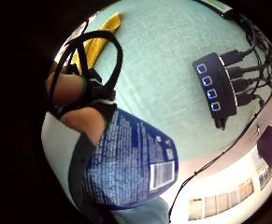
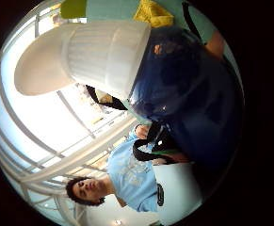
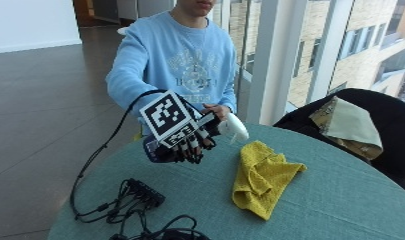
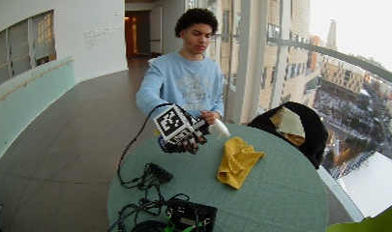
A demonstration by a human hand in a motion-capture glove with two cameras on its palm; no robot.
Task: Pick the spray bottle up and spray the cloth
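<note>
From the outside view, the gloved right hand [image 3: 185, 142] grips a blue spray bottle [image 3: 225, 128] above the round table [image 3: 335, 200], its white nozzle aimed at the yellow cloth [image 3: 262, 177] lying just beside. The little-finger palm view shows the bottle's label [image 1: 131, 161] filling the palm, a USB hub [image 1: 215, 88] beyond.

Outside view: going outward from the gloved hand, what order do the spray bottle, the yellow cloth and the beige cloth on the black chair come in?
1. Spray bottle: gripped in the gloved hand, white nozzle toward the cloth.
2. Yellow cloth: crumpled on the table, just beyond the nozzle.
3. Beige cloth: draped on the chair past the table's far edge.
</note>
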